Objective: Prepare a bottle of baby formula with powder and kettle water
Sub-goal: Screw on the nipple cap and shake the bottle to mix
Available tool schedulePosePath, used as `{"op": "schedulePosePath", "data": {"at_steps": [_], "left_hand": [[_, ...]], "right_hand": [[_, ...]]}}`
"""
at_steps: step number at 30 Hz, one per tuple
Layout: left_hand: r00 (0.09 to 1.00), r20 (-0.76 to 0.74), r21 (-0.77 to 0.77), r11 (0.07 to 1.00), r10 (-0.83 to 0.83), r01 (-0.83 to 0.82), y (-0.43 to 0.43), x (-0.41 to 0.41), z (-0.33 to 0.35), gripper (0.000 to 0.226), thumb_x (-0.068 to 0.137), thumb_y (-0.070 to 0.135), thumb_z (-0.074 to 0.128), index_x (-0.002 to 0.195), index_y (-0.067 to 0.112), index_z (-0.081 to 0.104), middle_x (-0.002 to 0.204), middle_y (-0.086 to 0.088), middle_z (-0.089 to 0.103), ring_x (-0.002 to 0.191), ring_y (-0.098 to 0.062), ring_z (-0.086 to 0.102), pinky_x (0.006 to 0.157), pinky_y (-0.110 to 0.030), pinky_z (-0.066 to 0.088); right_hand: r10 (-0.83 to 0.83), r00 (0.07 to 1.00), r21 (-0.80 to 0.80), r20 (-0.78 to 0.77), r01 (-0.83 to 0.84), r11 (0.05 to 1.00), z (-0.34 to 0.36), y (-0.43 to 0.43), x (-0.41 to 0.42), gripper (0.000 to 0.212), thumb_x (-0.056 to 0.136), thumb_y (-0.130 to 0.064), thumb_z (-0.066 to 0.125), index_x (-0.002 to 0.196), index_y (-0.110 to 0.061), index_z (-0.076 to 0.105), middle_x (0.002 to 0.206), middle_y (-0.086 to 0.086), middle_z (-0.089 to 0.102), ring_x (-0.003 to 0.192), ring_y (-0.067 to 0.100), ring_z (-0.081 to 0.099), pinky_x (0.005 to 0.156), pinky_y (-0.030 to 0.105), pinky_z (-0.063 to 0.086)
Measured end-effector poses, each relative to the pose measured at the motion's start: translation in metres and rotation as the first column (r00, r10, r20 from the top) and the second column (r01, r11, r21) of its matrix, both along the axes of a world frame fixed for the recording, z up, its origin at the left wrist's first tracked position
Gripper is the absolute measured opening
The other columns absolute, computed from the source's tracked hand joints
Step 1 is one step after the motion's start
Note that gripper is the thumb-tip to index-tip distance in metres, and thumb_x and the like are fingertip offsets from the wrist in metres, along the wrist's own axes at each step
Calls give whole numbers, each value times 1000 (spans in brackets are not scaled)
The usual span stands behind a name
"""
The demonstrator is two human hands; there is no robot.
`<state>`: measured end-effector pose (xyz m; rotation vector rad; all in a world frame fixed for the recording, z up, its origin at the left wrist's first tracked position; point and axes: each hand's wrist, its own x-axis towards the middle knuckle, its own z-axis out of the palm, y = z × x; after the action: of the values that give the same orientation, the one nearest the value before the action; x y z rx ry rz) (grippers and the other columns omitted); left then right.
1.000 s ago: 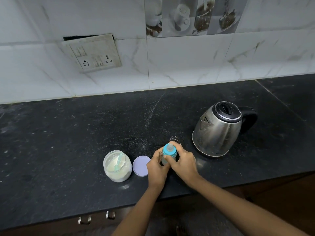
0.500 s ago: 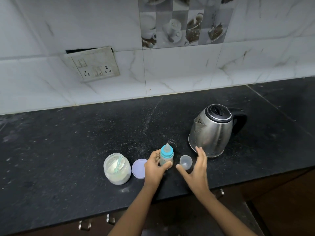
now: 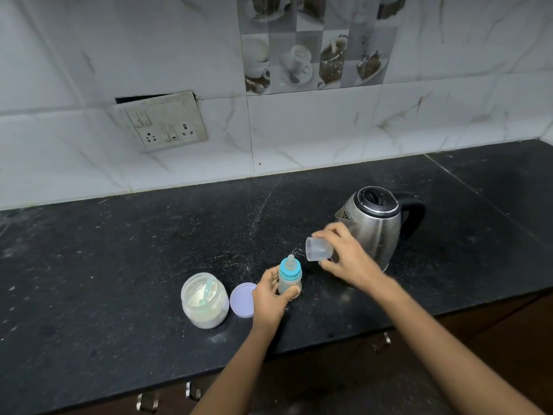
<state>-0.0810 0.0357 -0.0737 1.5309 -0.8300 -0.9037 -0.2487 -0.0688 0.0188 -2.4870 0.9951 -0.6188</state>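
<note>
No legible text, brand, number or sign is recorded. Nothing readable is made out on the kettle (image 3: 371, 226), baby bottle (image 3: 289, 278), powder jar (image 3: 205, 301) or switch plate (image 3: 163, 125). The decorated wall tiles (image 3: 314, 55) are printed with cup pictures only.

The right hand (image 3: 348, 259) and the clear cap (image 3: 318, 249) it holds are motion-blurred and cover the lower left of the kettle (image 3: 377, 223). The left hand (image 3: 269, 298) hides part of the bottle (image 3: 289, 274) and the right edge of the purple lid (image 3: 241, 299). Both forearms (image 3: 443, 354) run off the bottom edge.
</note>
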Motion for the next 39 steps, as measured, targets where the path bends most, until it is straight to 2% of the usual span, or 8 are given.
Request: {"op": "schedulePosePath", "data": {"at_steps": [4,9,12,19,26,29,34,39], "left_hand": [[1000,-14,-6,1000,0,0,1,-1,1,56,71,-4,78,107,32,54,107,18,63,97,10,61,79,-9,46],[1000,-10,-6,1000,-2,2,-2,0,-2,54,71,-2,79,103,32,54,107,11,65,98,6,63,81,-12,48],[1000,3,-11,1000,1,0,-4,2,-6,51,70,-1,79,102,31,56,107,6,68,101,-5,65,88,-21,50],[1000,-7,-16,1000,11,-11,-5,2,-8,51,69,0,80,103,30,57,106,4,69,98,-4,65,86,-21,51],[1000,6,-26,999,21,-21,-4,2,-8,50,68,-1,81,104,27,59,103,3,70,98,-6,66,86,-20,51],[1000,10,-33,999,11,-11,-4,2,-6,50,69,-2,80,106,25,59,102,4,71,98,-6,66,85,-19,51],[999,34,-30,1000,0,1,-2,1,-5,49,70,1,80,106,26,59,101,9,71,98,-4,65,82,-17,50],[985,174,-49,998,-17,26,3,-3,-8,53,77,6,74,114,38,53,108,11,69,101,-2,64,89,-24,51]], "right_hand": [[240,874,-70,-422,-295,953,48,-18,28,58,83,-17,70,136,-25,48,122,-1,47,109,17,50,89,35,48],[395,703,52,-592,-456,889,61,-14,65,50,77,-15,72,124,-25,56,119,-1,50,105,20,50,85,44,48],[420,646,72,-638,-493,867,53,-14,74,50,78,-14,71,126,-24,59,119,-1,50,105,20,49,84,34,45],[480,713,211,-511,-437,874,34,-20,70,48,78,-13,71,124,-23,62,116,-3,52,105,16,53,90,35,45],[404,723,177,-561,-372,911,26,-20,79,48,71,-24,74,118,-22,61,110,-1,54,95,18,55,80,34,47],[279,787,123,-550,-254,959,13,-13,79,48,71,-35,72,112,-14,60,104,3,53,92,24,58,76,37,50],[-120,910,102,-398,174,980,-15,12,81,55,73,-52,65,104,-10,52,105,5,53,93,31,59,72,35,43],[-277,961,351,4,258,900,-55,43,66,55,71,-52,68,113,-24,46,107,-5,57,95,19,60,80,39,49]]}}
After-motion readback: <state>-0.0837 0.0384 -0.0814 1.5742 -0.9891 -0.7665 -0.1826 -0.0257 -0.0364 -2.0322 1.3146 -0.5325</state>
